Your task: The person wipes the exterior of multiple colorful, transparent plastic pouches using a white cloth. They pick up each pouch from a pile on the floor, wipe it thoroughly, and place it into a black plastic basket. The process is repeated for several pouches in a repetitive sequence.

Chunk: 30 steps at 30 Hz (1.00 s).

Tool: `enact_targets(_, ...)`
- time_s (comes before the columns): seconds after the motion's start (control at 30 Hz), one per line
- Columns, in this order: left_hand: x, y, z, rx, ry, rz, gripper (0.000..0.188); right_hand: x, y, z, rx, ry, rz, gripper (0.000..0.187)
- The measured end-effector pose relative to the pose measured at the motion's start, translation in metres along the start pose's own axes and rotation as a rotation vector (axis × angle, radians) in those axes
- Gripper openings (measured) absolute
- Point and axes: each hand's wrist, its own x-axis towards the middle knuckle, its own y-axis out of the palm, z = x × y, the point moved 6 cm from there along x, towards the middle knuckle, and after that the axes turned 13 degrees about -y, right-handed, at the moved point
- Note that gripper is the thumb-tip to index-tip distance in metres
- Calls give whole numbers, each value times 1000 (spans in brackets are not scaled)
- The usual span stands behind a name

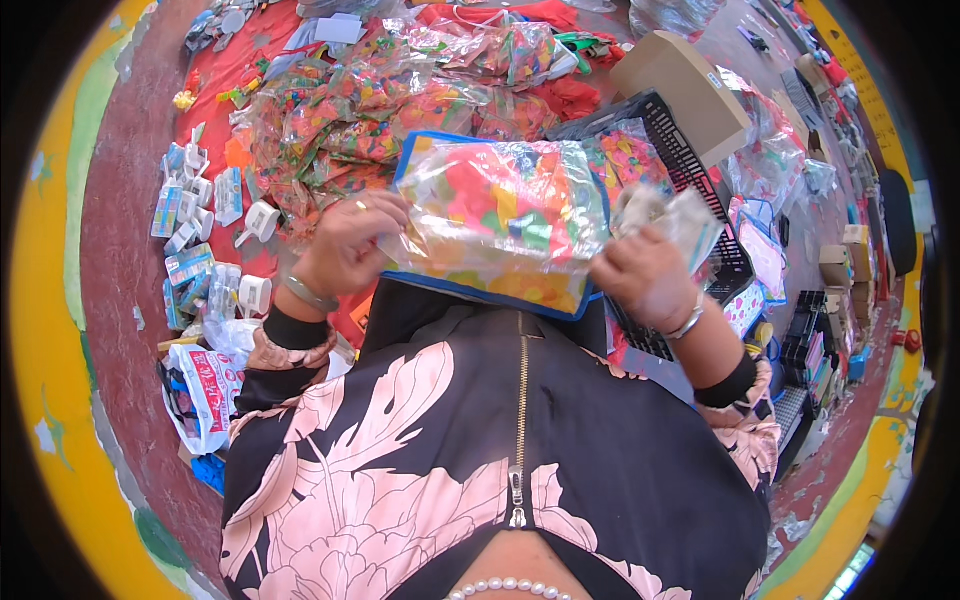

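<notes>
Red lettering (212, 378) on white bag (206, 430)

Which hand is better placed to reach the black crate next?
Probably the right hand: it is nearer the black crate, though apparently gripping a blurred whitish bundle. The left hand is at the left end of the clear bag, farther away.

maroon floor (120, 250) with, apparently, a red sheet (215, 115) under colourful plastic bags (350, 115)

Plastic bag (500, 200) showed red, yellow, green patches within blue edging. Jacket (400, 430) was black, pale-pink floral print, gold zip (523, 400). Crate (688, 160) was black, carton (690, 95) tan, ground sheet (215, 122) red.
</notes>
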Motion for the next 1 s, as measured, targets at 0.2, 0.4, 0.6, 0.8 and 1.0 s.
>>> enact_targets(0.2, -19, 32, 19, 83, -71, 62, 20, -11, 25, -3, 225, 376, 266, 13)
enact_targets(0.4, -21, 26, 13, 175, -154, 18, 22, 36, -67, -45, 79, 562, -116, 10)
enact_targets(0.6, -6, 48, 24, 464, -224, -67, 22, 95, 14, -17, 544, 250, -474, 25)
enact_targets(0.8, -16, 66, 38, 706, -339, -25, 40, 107, 104, 29, 220, 193, -135, 38)
enact_targets(1.0, -15, 66, 52, 675, -537, 13, 66, 109, 105, 3, 104, 356, -20, 42)
